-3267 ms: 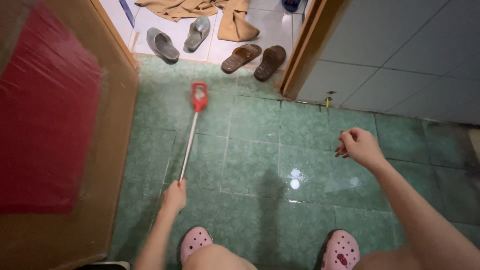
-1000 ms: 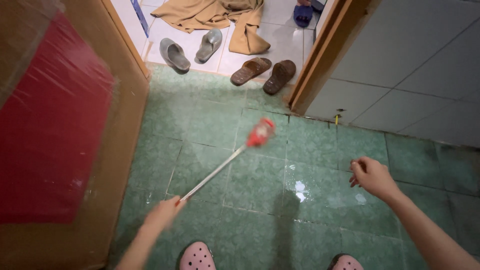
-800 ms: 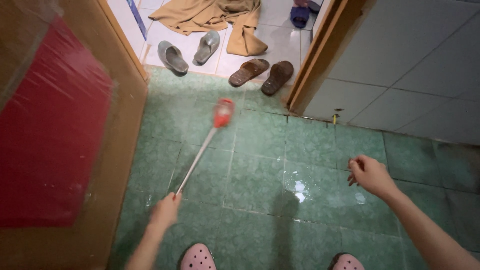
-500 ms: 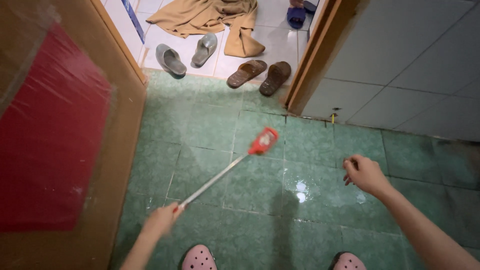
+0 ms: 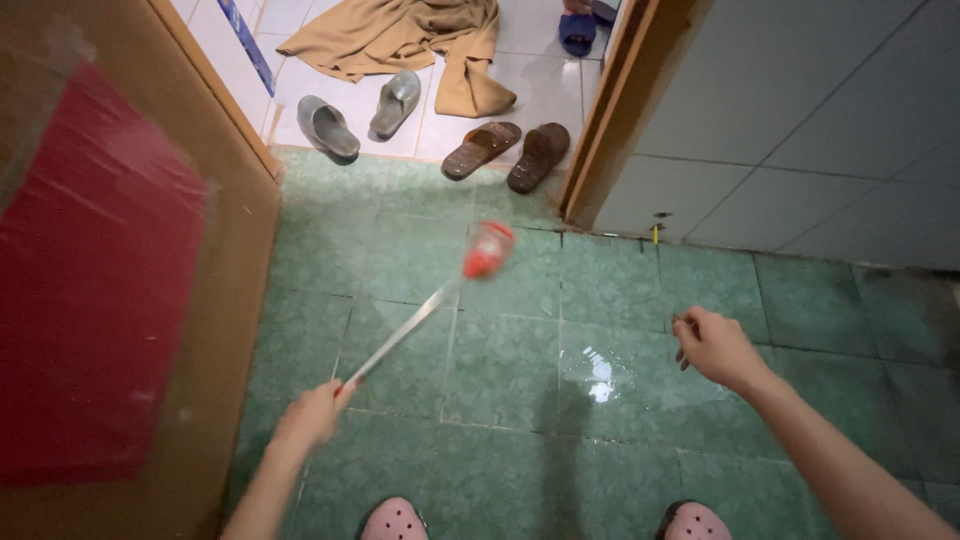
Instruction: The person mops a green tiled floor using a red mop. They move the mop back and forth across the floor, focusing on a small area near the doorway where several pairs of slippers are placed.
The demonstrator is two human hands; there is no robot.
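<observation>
Low in the frame, the left hand (image 5: 310, 415) grips a red-headed brush (image 5: 488, 250) by its thin handle, while the right hand (image 5: 715, 347) hangs loosely curled and empty at right.

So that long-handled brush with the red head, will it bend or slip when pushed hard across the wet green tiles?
The brush has a thin, straight shaft that looks rigid and probably light. Held only at its end by the left hand, its red head may wobble. The floor shines wet, so it likely slides easily.
</observation>
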